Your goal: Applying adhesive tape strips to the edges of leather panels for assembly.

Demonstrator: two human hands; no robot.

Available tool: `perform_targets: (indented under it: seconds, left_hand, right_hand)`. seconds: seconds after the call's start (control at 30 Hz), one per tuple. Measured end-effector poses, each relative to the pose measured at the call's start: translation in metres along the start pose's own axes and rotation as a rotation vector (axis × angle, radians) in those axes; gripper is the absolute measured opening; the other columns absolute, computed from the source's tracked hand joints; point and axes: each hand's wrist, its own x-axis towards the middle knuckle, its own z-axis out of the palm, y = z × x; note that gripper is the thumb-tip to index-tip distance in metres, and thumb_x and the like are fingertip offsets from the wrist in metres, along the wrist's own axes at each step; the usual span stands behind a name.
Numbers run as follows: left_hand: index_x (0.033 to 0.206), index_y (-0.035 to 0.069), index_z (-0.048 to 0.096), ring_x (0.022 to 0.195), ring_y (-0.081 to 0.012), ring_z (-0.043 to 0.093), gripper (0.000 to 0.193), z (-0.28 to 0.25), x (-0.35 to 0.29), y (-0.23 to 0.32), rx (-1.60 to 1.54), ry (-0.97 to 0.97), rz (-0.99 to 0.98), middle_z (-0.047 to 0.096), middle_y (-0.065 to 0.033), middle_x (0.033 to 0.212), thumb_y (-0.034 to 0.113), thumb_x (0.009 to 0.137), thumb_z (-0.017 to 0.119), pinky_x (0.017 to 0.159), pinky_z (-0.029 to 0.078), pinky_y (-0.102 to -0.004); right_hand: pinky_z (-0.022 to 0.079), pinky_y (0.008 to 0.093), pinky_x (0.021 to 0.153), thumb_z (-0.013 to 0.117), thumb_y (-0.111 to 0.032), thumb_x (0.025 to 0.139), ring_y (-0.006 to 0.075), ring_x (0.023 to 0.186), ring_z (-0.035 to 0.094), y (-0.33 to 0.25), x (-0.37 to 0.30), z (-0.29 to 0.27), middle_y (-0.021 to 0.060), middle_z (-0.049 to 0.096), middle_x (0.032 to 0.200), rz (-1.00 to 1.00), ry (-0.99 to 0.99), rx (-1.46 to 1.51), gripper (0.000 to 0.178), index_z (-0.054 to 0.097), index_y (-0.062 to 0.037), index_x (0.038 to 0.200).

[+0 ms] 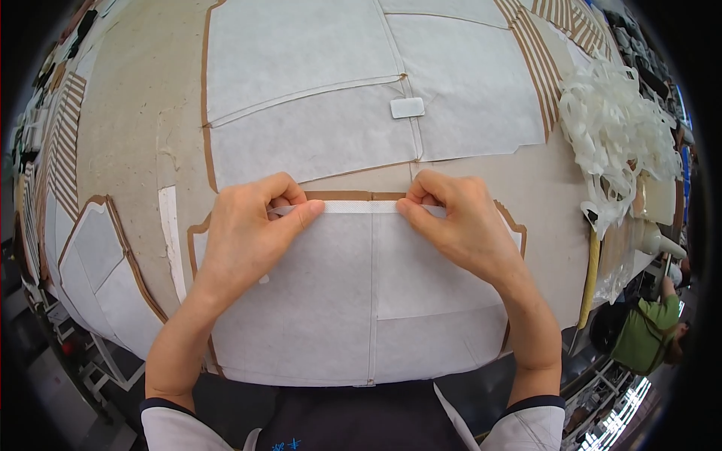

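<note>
A narrow white strip [359, 206] runs along the top edge of a white fabric-covered panel [338, 301] with a brown border, lying near the table's front. My left hand [252, 233] pinches the strip's left end between thumb and forefinger. My right hand [459, 222] pinches its right end the same way. The strip is stretched flat between both hands, just below the brown edge band [350, 195].
More white panels with brown borders [316, 98] cover the table [128, 150] behind, with a small white block [407, 107] on one. A heap of white strips [617, 135] lies at the right. A person in green [647, 331] sits at the lower right beyond the table edge.
</note>
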Motion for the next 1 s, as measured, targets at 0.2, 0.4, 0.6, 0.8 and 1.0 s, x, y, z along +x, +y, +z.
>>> perform_targets:
  seconds: [0.2, 0.4, 0.6, 0.8, 1.0]
  left_hand:
    - [0.077, 0.0, 0.068, 0.048, -0.01, 0.053, 0.023, 0.0, 0.0, 0.004, 0.032, -0.003, -0.014, 0.061, -0.0055, 0.057, 0.02, 0.085, 0.077, 0.048, 0.039, -0.0264]
    - [0.078, 0.001, 0.065, 0.049, -0.0038, 0.05, 0.021, 0.001, -0.001, -0.002, 0.069, 0.002, 0.05, 0.057, 0.0013, 0.059, 0.017, 0.088, 0.076, 0.045, 0.037, -0.0206]
    - [0.083, 0.001, 0.068, 0.062, -0.0174, 0.061, 0.022, 0.0, -0.006, 0.012, 0.203, -0.026, 0.025, 0.068, -0.008, 0.073, 0.021, 0.084, 0.077, 0.056, 0.044, -0.0306]
    - [0.114, 0.0, 0.068, 0.115, -0.032, 0.06, 0.045, 0.029, -0.026, 0.014, 0.763, 0.309, 0.862, 0.064, -0.0148, 0.124, 0.007, 0.071, 0.078, 0.092, 0.05, -0.0407]
    - [0.122, -0.005, 0.065, 0.124, -0.0312, 0.058, 0.051, 0.062, -0.041, 0.004, 0.512, 0.17, 0.809, 0.063, -0.0153, 0.131, 0.008, 0.075, 0.078, 0.104, 0.047, -0.0445]
  right_hand:
    - [0.043, 0.0318, 0.059, 0.068, -0.015, 0.088, 0.0165, 0.058, 0.05, 0.0, -0.001, 0.001, 0.0092, 0.06, 0.067, 0.024, 0.006, -0.016, 0.021, 0.062, 0.0028, 0.081]
    - [0.044, 0.0317, 0.061, 0.068, -0.016, 0.089, 0.0162, 0.061, 0.05, -0.008, 0.0, -0.002, 0.0093, 0.06, 0.067, 0.078, -0.019, -0.031, 0.021, 0.061, 0.0027, 0.081]
    - [0.043, 0.0321, 0.06, 0.068, -0.016, 0.088, 0.0149, 0.06, 0.049, -0.004, -0.001, 0.0, 0.0087, 0.059, 0.067, 0.055, -0.008, -0.013, 0.021, 0.061, 0.0031, 0.082]
    - [0.044, 0.0339, 0.061, 0.069, -0.016, 0.088, 0.0171, 0.061, 0.05, 0.003, -0.001, 0.002, 0.01, 0.059, 0.068, 0.044, -0.003, -0.017, 0.021, 0.062, 0.0033, 0.083]
    - [0.046, 0.0346, 0.063, 0.069, -0.013, 0.089, 0.0242, 0.065, 0.059, -0.01, -0.024, -0.009, 0.0099, 0.063, 0.07, -0.119, 0.065, -0.294, 0.018, 0.062, -0.0001, 0.079]
